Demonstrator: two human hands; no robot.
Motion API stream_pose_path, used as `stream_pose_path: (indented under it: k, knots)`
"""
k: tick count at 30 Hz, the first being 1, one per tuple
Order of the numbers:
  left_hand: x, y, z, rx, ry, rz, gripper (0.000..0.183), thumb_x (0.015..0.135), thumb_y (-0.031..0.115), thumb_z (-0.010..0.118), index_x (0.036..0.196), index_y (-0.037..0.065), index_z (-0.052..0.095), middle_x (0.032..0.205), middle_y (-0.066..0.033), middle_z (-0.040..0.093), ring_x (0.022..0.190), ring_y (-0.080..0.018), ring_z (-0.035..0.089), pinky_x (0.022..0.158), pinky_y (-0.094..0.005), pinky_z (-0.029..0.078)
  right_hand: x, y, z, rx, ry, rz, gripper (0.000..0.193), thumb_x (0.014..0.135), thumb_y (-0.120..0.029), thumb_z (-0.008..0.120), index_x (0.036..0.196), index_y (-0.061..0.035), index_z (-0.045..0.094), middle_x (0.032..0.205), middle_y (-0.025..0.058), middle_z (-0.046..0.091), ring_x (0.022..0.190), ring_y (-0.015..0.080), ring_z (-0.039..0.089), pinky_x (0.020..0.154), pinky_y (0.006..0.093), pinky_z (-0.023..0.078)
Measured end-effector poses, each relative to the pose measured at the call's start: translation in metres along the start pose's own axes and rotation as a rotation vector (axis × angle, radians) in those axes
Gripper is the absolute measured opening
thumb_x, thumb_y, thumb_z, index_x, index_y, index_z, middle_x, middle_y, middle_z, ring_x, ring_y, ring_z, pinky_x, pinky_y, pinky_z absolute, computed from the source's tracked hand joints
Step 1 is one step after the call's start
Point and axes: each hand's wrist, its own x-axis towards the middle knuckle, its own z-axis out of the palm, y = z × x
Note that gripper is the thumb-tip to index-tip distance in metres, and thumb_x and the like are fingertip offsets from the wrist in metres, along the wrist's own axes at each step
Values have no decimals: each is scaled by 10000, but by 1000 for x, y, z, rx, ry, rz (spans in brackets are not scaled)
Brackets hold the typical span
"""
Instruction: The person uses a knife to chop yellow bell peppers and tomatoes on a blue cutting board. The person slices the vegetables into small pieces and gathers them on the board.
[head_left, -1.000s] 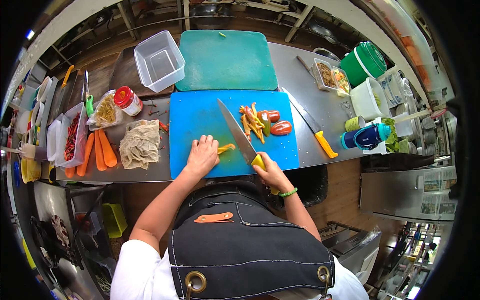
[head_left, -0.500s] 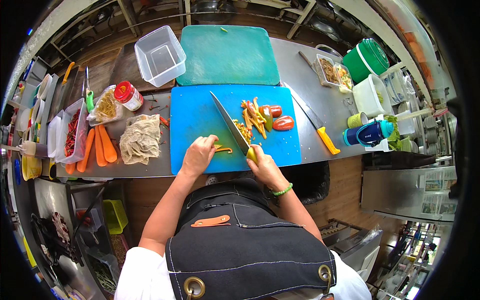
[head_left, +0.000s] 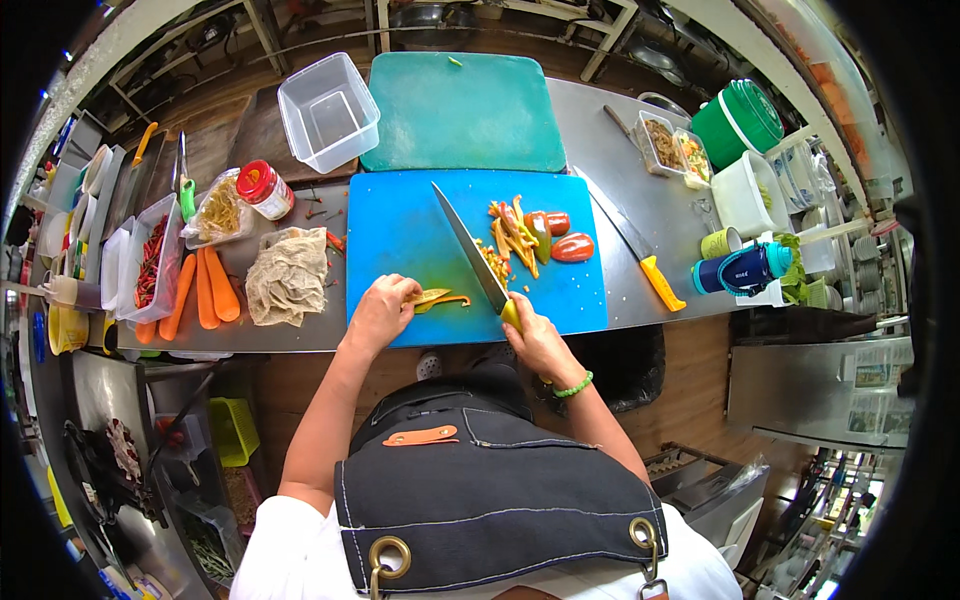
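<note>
My right hand (head_left: 541, 342) is closed round the yellow handle of a large kitchen knife (head_left: 472, 250), its long blade slanting up and left over the blue cutting board (head_left: 385, 225). At the board's near edge, my left hand (head_left: 383, 314) pinches the left end of a yellow-green pepper strip (head_left: 432, 297). An orange strip lies against it. Right of the blade sits a pile of small diced bits (head_left: 497, 264), partly hidden by the knife. Beyond it are longer yellow-orange strips (head_left: 515, 235) and glossy red oval pieces (head_left: 573, 247), which look like peppers or tomatoes.
Behind the blue board lies a green board (head_left: 460, 115), with a clear plastic tub (head_left: 330, 120) beside it. At left are a cloth (head_left: 287, 277), carrots (head_left: 217, 290), a red-lidded jar (head_left: 265, 190) and a chilli tub (head_left: 152, 255). A second yellow-handled knife (head_left: 640, 250) and a blue bottle (head_left: 735, 270) lie right.
My left hand has shifted slightly left and down, and more of the yellow-green strip shows beside its fingers. The knife stays in my right hand at nearly the same slant.
</note>
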Motion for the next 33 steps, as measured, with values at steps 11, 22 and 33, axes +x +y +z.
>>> stream_pose_path:
  k: [11, 22, 33]
  knots:
    - [12, 7, 18, -178, 42, -52, 202, 787, 33, 716, 984, 29, 669, 932, -139, 666, 914, -331, 631, 846, -416, 521, 0, -3, 12, 10, 66, -37, 522, 937, -137, 646, 1398, -21, 430, 1036, 308, 658, 992, 487, 636, 837, 491, 516]
    - [16, 27, 36, -28, 55, 78, 175, 752, 74, 778, 883, 29, 671, 893, -124, 645, 908, -323, 616, 826, -416, 514, 9, -24, 4, -90, -3, 9, 452, 948, -148, 620, 1345, -43, 432, 926, 299, 667, 900, 499, 640, 766, 540, 506]
    - [21, 28, 43, -90, 47, 0, 126, 754, 74, 764, 833, 24, 679, 843, -139, 641, 824, -339, 645, 761, -424, 530, 44, -37, 26, -230, -65, 67, 291, 974, -188, 556, 1154, -30, 390, 858, 310, 657, 847, 540, 623, 714, 598, 498]
